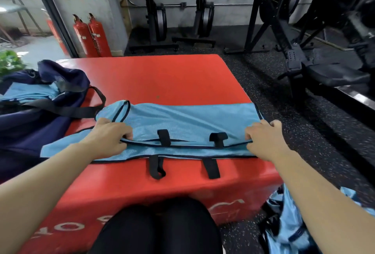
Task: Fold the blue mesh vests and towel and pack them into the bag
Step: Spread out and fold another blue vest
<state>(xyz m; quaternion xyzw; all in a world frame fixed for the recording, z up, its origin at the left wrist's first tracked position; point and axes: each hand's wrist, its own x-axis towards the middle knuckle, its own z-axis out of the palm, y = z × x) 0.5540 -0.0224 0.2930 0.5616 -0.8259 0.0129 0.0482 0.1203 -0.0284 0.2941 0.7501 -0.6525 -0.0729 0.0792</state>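
Vest [182, 119] lay spread along the near edge of the red box [162, 77], its upper hem pinched in the curled fingers of the left hand [110, 136] and right hand [263, 140] at opposite ends; the bag [40, 115] sat at the box's left edge.

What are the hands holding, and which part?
The blue mesh vest on the red box, by its dark-trimmed edge: left hand near one end, right hand near the other.

The red padded plyo box [172, 79] carries a blue mesh vest [182, 119] along its near edge and a navy bag [30, 128] at left.
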